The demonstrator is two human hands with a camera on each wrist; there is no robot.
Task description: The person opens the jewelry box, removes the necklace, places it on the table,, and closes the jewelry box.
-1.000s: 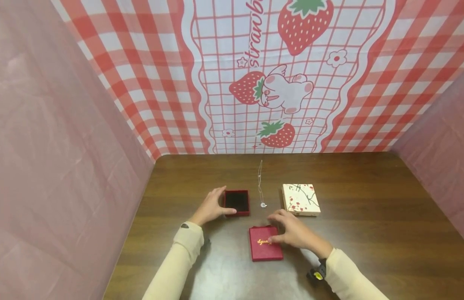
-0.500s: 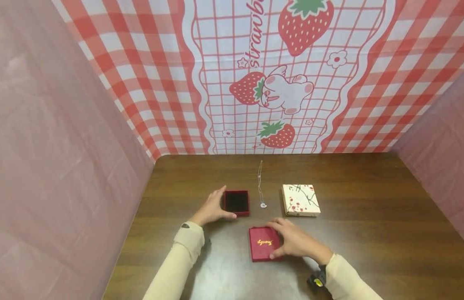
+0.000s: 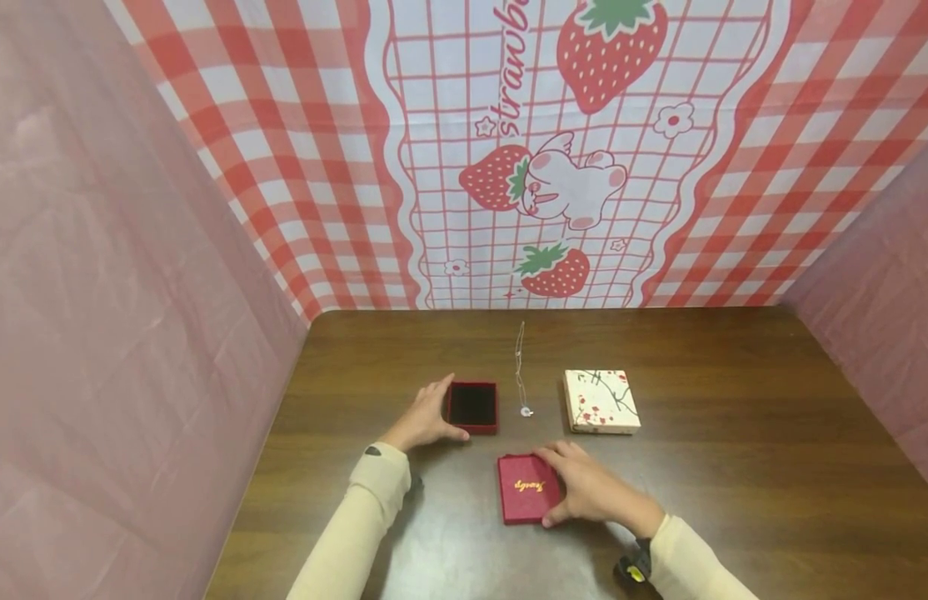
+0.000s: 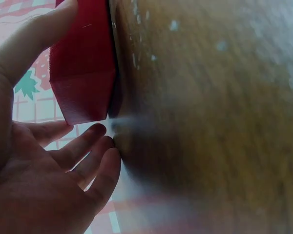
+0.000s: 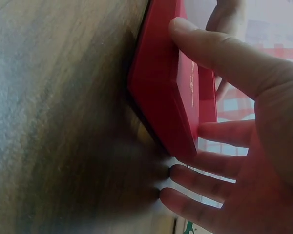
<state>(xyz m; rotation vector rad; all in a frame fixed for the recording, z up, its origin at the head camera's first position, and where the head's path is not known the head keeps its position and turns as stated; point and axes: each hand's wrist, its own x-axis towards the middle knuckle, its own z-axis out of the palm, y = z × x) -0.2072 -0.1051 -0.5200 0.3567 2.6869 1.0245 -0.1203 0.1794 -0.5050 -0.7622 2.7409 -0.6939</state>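
Note:
My left hand (image 3: 426,418) grips the left side of a small red jewelry box base (image 3: 475,430) with a black lining. In the left wrist view its thumb lies along one red wall (image 4: 85,61) and the index fingertip touches the opposite end. My right hand (image 3: 599,490) spans the right side of the red lid (image 3: 524,504), which has gold lettering and lies flat, nearer me. Its thumb is at the lid's near edge, its fingers at the far edge. A silver necklace (image 3: 520,375) with a round pendant (image 3: 526,412) lies stretched out beyond the lid.
A cream square box (image 3: 605,400) with a red blossom print sits to the right of the necklace. All of it rests on a brown wooden table (image 3: 404,350). A strawberry-print cloth (image 3: 449,287) hangs at the back, with pink cloth (image 3: 157,350) on both sides.
My right thumb has moved from above the lid to its near edge, and the fingers have settled at its far edge. The left thumb has come down to the base's near side.

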